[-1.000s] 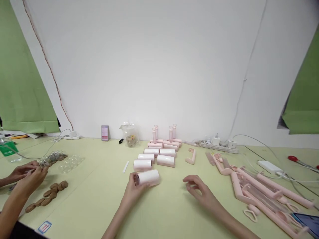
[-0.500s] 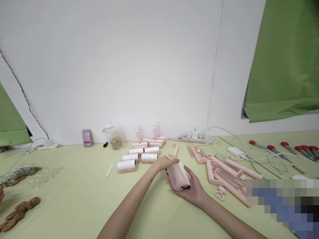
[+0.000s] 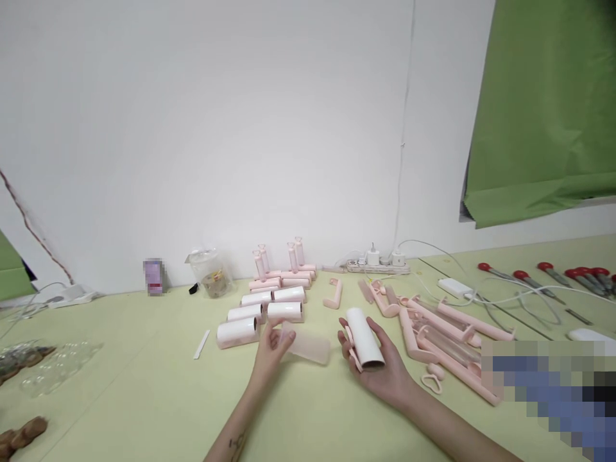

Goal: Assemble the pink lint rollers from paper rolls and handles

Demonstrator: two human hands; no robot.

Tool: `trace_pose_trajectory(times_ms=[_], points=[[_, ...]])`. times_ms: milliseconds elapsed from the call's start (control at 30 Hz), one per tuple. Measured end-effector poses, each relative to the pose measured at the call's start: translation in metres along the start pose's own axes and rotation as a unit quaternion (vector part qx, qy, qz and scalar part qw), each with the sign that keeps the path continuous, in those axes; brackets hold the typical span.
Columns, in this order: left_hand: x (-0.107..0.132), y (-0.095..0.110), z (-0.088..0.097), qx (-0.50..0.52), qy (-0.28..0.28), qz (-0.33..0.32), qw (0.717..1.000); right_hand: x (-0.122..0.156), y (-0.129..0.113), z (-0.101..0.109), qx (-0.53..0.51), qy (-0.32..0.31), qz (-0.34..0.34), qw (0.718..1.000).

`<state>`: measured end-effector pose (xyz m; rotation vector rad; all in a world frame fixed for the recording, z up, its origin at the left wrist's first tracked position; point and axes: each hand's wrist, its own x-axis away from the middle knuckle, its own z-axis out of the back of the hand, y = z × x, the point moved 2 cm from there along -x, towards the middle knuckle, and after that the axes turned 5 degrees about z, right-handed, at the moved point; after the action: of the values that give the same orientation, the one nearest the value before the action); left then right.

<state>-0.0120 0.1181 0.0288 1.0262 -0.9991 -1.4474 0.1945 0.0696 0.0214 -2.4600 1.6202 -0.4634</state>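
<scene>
My left hand (image 3: pixel 273 351) pinches one end of a translucent pink plastic cover (image 3: pixel 310 346) and holds it low over the table. To its right, my right hand (image 3: pixel 385 369) cradles a white lint roller (image 3: pixel 366 340), its dark open end toward me and a pink plastic part along its left side. The cover and the roller are apart. Beyond my left hand lie several white lint rollers (image 3: pixel 237 332) in two columns. Behind them several pink pieces (image 3: pixel 260 264) stand upright on pink rollers near the wall.
Pink handles and clear covers (image 3: pixel 447 343) are piled at right, beside a heart-shaped pink ring (image 3: pixel 432 384). One pink handle (image 3: pixel 335 294) lies further back. A power strip (image 3: pixel 378 266), cables, red-tipped tools (image 3: pixel 524 277), a plastic bag (image 3: pixel 212 273) and a white strip (image 3: pixel 201 344) are around.
The pink cover has come off the roller and moved left in my left hand. My right hand still holds the roller, now with its white surface exposed, slightly further right.
</scene>
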Motion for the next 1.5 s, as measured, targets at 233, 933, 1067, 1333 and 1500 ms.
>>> trace_pose_trajectory(times_ms=[233,933,1067,1333,1500], points=[[0.032,0.0,-0.014,-0.052,0.041,-0.092,0.993,0.013,0.025,-0.018,0.088,-0.043,0.002,0.995],[0.06,0.037,-0.032,0.146,-0.107,-0.06,0.982,0.029,0.067,-0.014,0.351,-0.017,-0.079,0.933],[0.061,0.037,-0.029,0.09,-0.108,-0.129,0.982,0.027,0.063,-0.015,0.354,-0.008,-0.046,0.934],[0.063,0.033,-0.031,0.061,-0.144,-0.167,0.973,0.027,0.06,-0.017,0.362,-0.009,-0.022,0.932],[0.053,0.038,-0.013,0.113,0.022,-0.142,0.983,0.022,0.044,-0.028,0.251,-0.039,0.029,0.967]])
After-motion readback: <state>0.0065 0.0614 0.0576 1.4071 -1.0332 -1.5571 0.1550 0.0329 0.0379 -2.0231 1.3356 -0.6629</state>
